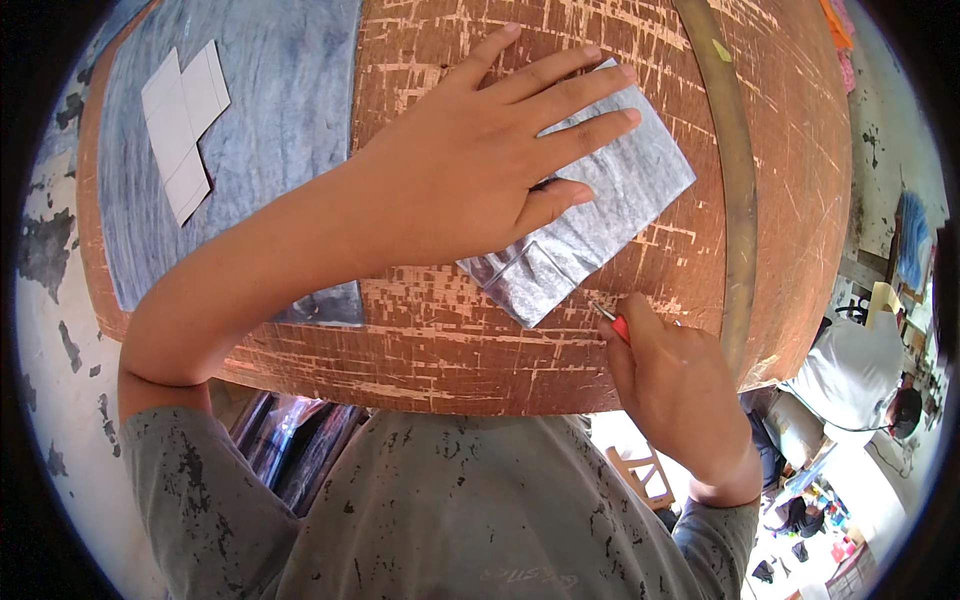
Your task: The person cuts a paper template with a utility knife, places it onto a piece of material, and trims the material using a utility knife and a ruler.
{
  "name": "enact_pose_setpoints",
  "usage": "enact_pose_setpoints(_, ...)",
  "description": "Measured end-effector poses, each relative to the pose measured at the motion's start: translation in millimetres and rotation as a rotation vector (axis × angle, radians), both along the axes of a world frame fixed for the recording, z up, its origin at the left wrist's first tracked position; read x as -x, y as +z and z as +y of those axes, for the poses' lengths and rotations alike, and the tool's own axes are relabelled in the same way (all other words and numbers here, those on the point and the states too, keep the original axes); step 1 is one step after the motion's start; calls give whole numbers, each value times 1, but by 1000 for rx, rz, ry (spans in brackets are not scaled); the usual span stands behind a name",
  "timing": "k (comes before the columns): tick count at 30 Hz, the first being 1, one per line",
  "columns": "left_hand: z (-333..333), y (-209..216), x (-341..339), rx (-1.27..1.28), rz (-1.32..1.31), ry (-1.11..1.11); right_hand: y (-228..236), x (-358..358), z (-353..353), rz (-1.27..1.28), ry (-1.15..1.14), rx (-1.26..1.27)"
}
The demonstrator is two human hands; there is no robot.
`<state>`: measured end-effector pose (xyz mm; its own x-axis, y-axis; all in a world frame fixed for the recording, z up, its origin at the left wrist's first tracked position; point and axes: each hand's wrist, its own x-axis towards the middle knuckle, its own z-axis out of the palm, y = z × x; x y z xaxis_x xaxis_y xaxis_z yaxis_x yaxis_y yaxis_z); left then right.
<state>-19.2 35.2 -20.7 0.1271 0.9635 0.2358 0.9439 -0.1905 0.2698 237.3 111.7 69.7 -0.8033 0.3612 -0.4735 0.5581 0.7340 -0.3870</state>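
Observation:
My left hand (pixel 520 140) lies with its fingers spread over a silvery grey sheet (pixel 625 185), pressing it flat against the wooden board (pixel 480 370). Two parallel creases or cuts cross the sheet near its lower left end. In my right hand (pixel 675 370) is a small red-handled knife (pixel 618 322), gripped between thumb and fingers. Its pointed metal tip is just below the sheet's near edge, apart from it. Most of the handle is hidden in my palm.
A bluish-grey sheet (pixel 270 70) covers the board's left part, with a white cross-shaped card cutout (pixel 186 125) on it. A long flat brownish metal strip (pixel 738 200) lies at the right. Beyond the board, at the lower right, a person (pixel 860 370) sits in white clothing.

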Motion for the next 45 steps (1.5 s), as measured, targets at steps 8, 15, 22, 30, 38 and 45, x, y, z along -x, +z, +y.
enact_pose_setpoints(8, 0, 3, 0, 11, 7, -2, 4, -12, 4, -90, 57, -7)
enact_pose_setpoints(15, -1, 4, -3, -2, -3, 6, 10, -23, 0, 40, -146, 43)
enact_pose_setpoints(22, -1, 0, -3, -22, -30, 4, -4, 6, -11, 81, -48, -72)
enact_pose_setpoints(30, -2, -1, -2, -42, -70, -5, -6, 19, -10, 102, 20, -84)
enact_pose_setpoints(38, -2, -3, -3, -91, -20, 8, -5, 21, -10, 96, 23, -75)
enact_pose_setpoints(45, -2, -4, -3, -53, -40, 7, -4, 24, -12, 59, 17, -76)
